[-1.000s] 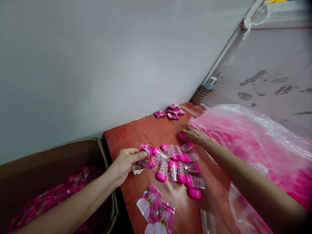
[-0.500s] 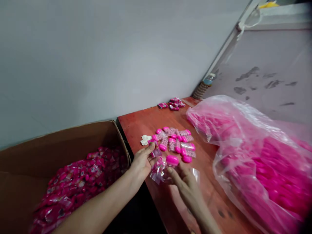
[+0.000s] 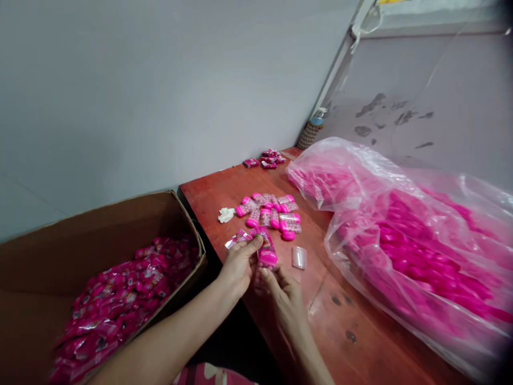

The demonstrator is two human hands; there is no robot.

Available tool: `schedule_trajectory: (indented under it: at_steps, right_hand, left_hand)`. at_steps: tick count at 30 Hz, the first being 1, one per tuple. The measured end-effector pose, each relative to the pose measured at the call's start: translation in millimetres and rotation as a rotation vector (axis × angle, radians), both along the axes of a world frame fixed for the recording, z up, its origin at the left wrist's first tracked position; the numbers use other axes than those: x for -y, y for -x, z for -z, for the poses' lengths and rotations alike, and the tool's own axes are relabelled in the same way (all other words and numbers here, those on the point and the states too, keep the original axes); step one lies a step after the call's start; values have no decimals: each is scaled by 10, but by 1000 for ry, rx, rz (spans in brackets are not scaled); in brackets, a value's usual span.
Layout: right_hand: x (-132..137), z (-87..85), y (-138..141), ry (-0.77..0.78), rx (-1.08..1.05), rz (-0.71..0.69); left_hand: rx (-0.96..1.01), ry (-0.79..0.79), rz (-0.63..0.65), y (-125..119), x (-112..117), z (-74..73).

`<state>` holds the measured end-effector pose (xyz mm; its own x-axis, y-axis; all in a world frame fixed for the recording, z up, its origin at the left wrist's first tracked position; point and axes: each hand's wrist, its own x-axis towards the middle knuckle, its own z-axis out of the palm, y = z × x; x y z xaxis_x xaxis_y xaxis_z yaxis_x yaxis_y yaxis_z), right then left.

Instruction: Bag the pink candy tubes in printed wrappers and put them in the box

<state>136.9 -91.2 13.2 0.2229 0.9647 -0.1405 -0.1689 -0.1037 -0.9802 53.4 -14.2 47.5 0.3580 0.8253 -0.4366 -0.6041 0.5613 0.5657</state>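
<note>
My left hand (image 3: 239, 266) pinches a pink printed wrapper (image 3: 263, 237) between thumb and fingers above the table edge. My right hand (image 3: 285, 297) grips a small clear candy container (image 3: 267, 259) with a pink cap, its end against the wrapper; how far it sits inside I cannot tell. Beside my left hand lies another shiny pink wrapper (image 3: 239, 236). A clear plastic tube (image 3: 298, 258) stands to the right of my hands. Just beyond is a cluster of pink-capped containers (image 3: 265, 216) with pink balls inside.
On the left, a cardboard box (image 3: 188, 224) holds many wrapped pink packs (image 3: 132, 289). A large clear bag (image 3: 340, 198) of pink pieces covers the right of the red table (image 3: 208, 187). Wrapped packs (image 3: 271, 158), a bottle (image 3: 312, 128) and white crumpled material (image 3: 226, 215) sit farther back.
My right hand has brought the pink-capped container up to the wrapper in my left hand. The clear tube now stands apart on the table. The view has shifted to the right.
</note>
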Motion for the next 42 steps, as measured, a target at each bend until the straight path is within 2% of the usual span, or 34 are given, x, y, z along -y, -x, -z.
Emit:
schedule_trajectory:
  at_steps: [3,7,10,15,20,22,25,26,30,32,34,37,39,42]
  right_hand:
    - [3,-40,-17,6,-64,11]
    - [16,-22,-34,-45,18,54]
    - [36,31,-40,-51,76,65]
    - [56,54,-68,-26,115,91]
    - [32,20,-102,-39,-133,-50]
    - [26,27,-108,-38,-86,-20]
    - [29,44,-122,-13,153,123]
    - [31,46,-132,-7,167,125]
    - [29,43,-185,4,-126,-103]
    - [26,46,-193,7,-147,-149]
    - [22,57,-178,-10,22,-78]
    - [15,78,-150,-38,308,66]
    - [11,87,-155,-34,246,33]
    - [6,100,-198,-4,-80,-105]
  left_hand:
    - [-35,-148,105,36,24,-18]
    - [-105,-297,182,69,32,22]
    - [-130,-302,227,65,41,66]
    - [-187,-279,383,70,26,87]
    - [-229,-342,526,86,-28,60]
    - [-285,-369,493,66,-28,75]
    - [-332,-355,374,29,7,117]
    - [-324,-338,366,24,22,126]
    - [-218,-311,495,70,51,114]
    - [-182,-297,550,105,42,109]
    - [-206,-271,506,117,32,128]
    - [-288,-238,310,87,45,183]
    - [-301,-239,275,63,75,204]
    - [-254,-276,412,67,119,189]
